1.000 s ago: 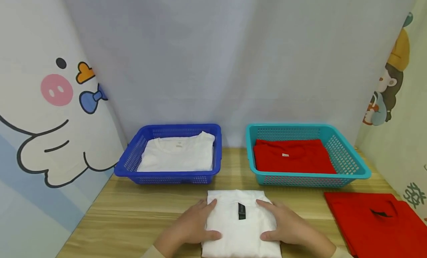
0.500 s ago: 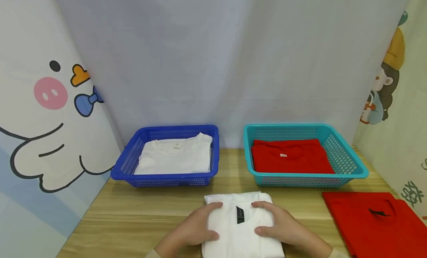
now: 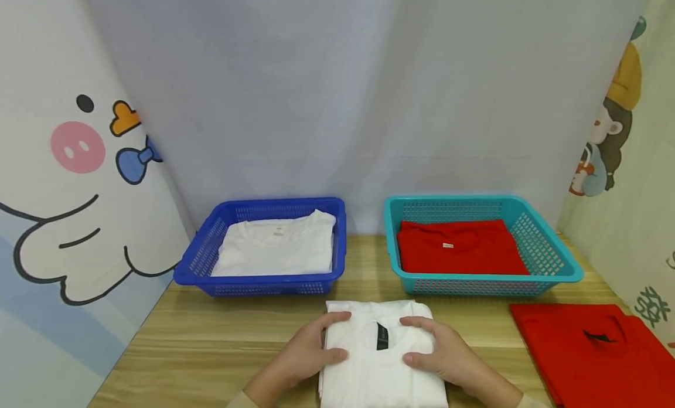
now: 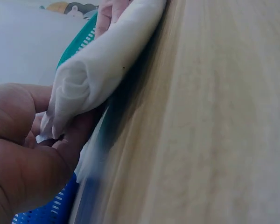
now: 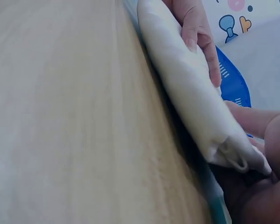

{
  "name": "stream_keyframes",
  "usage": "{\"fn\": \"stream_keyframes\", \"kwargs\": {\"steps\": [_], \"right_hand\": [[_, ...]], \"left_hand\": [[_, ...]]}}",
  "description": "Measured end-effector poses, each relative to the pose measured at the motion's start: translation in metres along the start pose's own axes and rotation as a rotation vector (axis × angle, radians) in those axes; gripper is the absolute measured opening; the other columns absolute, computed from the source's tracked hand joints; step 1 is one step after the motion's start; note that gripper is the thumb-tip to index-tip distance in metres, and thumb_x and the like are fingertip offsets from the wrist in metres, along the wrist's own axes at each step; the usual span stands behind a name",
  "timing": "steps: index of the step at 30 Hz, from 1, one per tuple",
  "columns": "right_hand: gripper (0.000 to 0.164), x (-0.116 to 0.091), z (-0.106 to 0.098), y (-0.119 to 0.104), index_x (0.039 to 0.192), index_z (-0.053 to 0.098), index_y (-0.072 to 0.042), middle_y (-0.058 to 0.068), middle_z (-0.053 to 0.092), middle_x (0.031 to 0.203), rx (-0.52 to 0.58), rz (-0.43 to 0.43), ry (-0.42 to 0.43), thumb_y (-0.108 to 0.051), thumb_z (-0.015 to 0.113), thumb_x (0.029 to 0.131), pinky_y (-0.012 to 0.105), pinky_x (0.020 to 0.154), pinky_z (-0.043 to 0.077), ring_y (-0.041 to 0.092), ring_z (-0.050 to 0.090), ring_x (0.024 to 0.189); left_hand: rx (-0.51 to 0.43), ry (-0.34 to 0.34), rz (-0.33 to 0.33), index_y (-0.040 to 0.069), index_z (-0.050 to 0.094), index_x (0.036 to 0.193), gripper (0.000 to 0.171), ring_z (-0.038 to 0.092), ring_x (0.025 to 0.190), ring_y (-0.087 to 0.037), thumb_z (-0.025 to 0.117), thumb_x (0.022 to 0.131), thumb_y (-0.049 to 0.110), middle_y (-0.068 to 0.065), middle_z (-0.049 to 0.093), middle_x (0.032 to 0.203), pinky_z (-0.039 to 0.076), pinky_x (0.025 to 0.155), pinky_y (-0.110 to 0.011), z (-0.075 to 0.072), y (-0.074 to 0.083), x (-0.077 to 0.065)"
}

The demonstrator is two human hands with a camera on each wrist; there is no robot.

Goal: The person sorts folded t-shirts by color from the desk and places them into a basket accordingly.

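Note:
A folded white T-shirt (image 3: 382,376) with a black neck label lies before me at the table's front. My left hand (image 3: 312,350) grips its left side, and my right hand (image 3: 444,350) grips its right side. Thumbs and index fingers rest on top. In the left wrist view, other fingers of the left hand (image 4: 32,154) reach under the shirt's edge. The right wrist view shows the right hand (image 5: 270,154) likewise around the opposite edge. A dark shadow band runs beneath the shirt's rolled near side (image 5: 186,93).
Behind, at the left, stands a blue basket (image 3: 263,279) holding a folded white shirt (image 3: 279,250). A turquoise basket (image 3: 485,284) with a folded red shirt (image 3: 459,255) stands at the right. Folded red shirts (image 3: 601,361) lie on the wooden table (image 3: 211,337) at the right.
The head view has shifted slightly. Both hands stay at the shirt's sides, their fingers moved a little; the shirt's far right corner looks rounder than one second ago.

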State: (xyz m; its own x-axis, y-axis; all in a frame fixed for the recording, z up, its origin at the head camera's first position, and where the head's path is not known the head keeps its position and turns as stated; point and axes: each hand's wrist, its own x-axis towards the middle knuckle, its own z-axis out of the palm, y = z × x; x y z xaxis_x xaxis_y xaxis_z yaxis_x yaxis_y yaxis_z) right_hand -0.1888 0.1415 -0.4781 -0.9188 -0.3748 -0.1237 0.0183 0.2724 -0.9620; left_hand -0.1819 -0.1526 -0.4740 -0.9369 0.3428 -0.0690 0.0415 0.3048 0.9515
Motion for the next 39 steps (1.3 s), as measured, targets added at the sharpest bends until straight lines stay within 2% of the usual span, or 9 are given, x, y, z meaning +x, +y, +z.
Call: {"fn": "stream_keyframes", "kwargs": {"steps": [2,5,12,16,21,24,29,34,39], "right_hand": [[0.065,0.000,0.001,0.000,0.133,0.057,-0.012,0.014,0.058,0.119,-0.031,-0.001,0.048,-0.016,0.084,0.074,0.033,0.072,0.055,0.024,0.058,0.099],[0.063,-0.002,0.001,-0.002,0.131,0.059,-0.013,0.016,0.056,0.124,-0.032,-0.012,0.088,-0.015,0.084,0.073,0.033,0.071,0.055,0.025,0.059,0.098],[0.065,-0.012,-0.006,-0.022,0.134,0.055,-0.006,0.020,0.059,0.117,0.056,-0.064,0.050,-0.015,0.082,0.076,0.038,0.069,0.057,0.026,0.066,0.086],[0.065,-0.015,-0.008,-0.035,0.135,0.055,-0.008,0.020,0.061,0.112,0.092,-0.069,0.047,-0.014,0.082,0.076,0.043,0.068,0.057,0.029,0.067,0.084],[0.063,-0.007,-0.007,-0.056,0.133,0.058,-0.013,0.017,0.063,0.104,0.034,-0.121,0.070,-0.016,0.083,0.076,0.041,0.066,0.058,0.029,0.067,0.082],[0.061,0.004,-0.006,-0.072,0.132,0.059,-0.013,0.017,0.063,0.103,0.017,-0.154,0.078,-0.017,0.083,0.075,0.041,0.065,0.058,0.029,0.066,0.082],[0.062,0.032,0.001,-0.098,0.129,0.061,-0.021,0.014,0.063,0.103,-0.016,-0.174,0.111,-0.022,0.086,0.073,0.040,0.064,0.058,0.026,0.066,0.081],[0.060,0.074,0.014,-0.120,0.127,0.063,-0.025,0.010,0.062,0.111,-0.023,-0.217,0.133,-0.024,0.086,0.072,0.036,0.067,0.057,0.022,0.066,0.083],[0.059,0.112,0.028,-0.133,0.126,0.064,-0.026,0.006,0.059,0.123,-0.001,-0.237,0.130,-0.022,0.086,0.072,0.035,0.069,0.057,0.020,0.066,0.085]], "left_hand": [[-0.012,0.015,0.011,0.021,0.056,0.134,0.061,0.045,0.125,-0.035,0.077,0.079,0.005,-0.022,0.042,0.143,0.045,0.096,-0.048,-0.001,0.001,0.001],[-0.061,0.022,0.023,0.020,0.057,0.133,0.061,0.052,0.117,-0.033,0.077,0.078,0.003,-0.023,0.044,0.141,0.051,0.088,-0.044,-0.002,0.004,0.000],[-0.226,-0.037,0.061,0.012,0.054,0.137,0.060,0.065,0.095,-0.028,0.075,0.082,0.002,-0.024,0.058,0.122,0.056,0.073,-0.041,-0.010,0.020,-0.007],[-0.256,-0.060,0.096,0.010,0.051,0.139,0.062,0.067,0.089,-0.029,0.075,0.083,0.006,-0.023,0.060,0.116,0.057,0.071,-0.043,-0.018,0.035,-0.012],[-0.235,-0.030,0.133,0.010,0.050,0.139,0.063,0.067,0.088,-0.028,0.076,0.082,0.006,-0.023,0.058,0.115,0.057,0.070,-0.044,-0.036,0.052,-0.014],[-0.203,-0.012,0.149,0.012,0.050,0.140,0.065,0.067,0.086,-0.028,0.077,0.081,0.007,-0.023,0.058,0.116,0.057,0.069,-0.045,-0.052,0.063,-0.013],[-0.178,-0.004,0.139,0.017,0.046,0.143,0.069,0.066,0.088,-0.030,0.077,0.082,0.011,-0.023,0.055,0.120,0.056,0.070,-0.047,-0.086,0.082,-0.008],[-0.090,0.090,0.128,0.023,0.046,0.143,0.068,0.065,0.091,-0.028,0.076,0.083,0.014,-0.017,0.049,0.130,0.057,0.069,-0.044,-0.119,0.090,0.004],[-0.030,0.187,0.114,0.025,0.046,0.143,0.071,0.064,0.093,-0.027,0.079,0.081,0.018,-0.019,0.049,0.129,0.057,0.070,-0.042,-0.143,0.087,0.020]]}}
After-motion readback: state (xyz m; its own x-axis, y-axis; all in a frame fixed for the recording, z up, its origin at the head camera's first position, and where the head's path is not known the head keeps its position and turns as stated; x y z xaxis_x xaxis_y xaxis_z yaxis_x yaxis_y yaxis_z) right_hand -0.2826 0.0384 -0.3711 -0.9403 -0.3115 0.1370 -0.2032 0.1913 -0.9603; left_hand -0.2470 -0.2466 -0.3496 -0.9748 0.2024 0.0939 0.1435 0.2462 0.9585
